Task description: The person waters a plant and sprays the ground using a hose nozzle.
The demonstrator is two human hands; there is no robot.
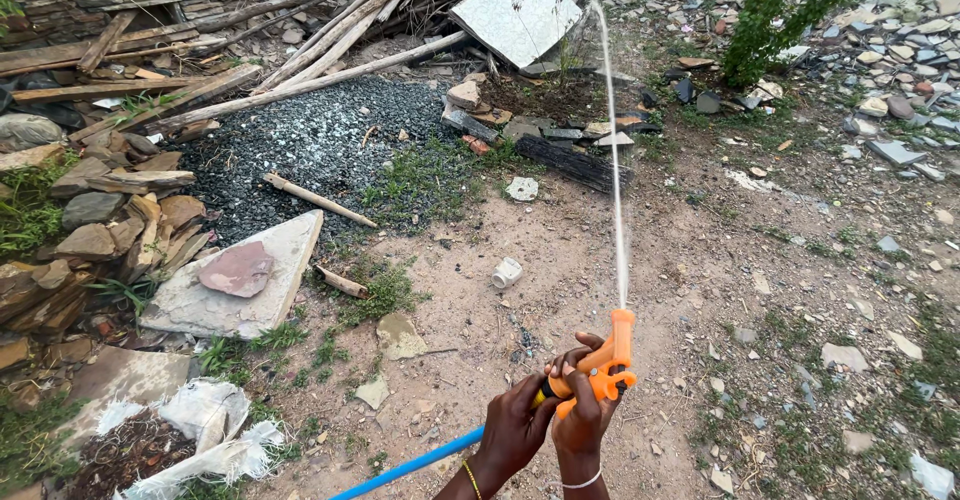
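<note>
Water shoots from the orange spray nozzle [608, 360] that I hold out in front of me, and the thin jet [612, 150] arcs up and away toward the rubble and the small green bush [770, 15] at the far side of the yard. Both my hands are close together and closed on the nozzle: my left hand [515, 430] wraps the joint where the blue hose [410, 467] meets it, my right hand [585, 415] grips the handle and seems to press the trigger. So I judge I am in the middle of spraying, aiming high. Any next move calls for a steady squeeze and a small tilt of the wrists to steer where the stream lands on the dry dirt ground [640, 240].
</note>
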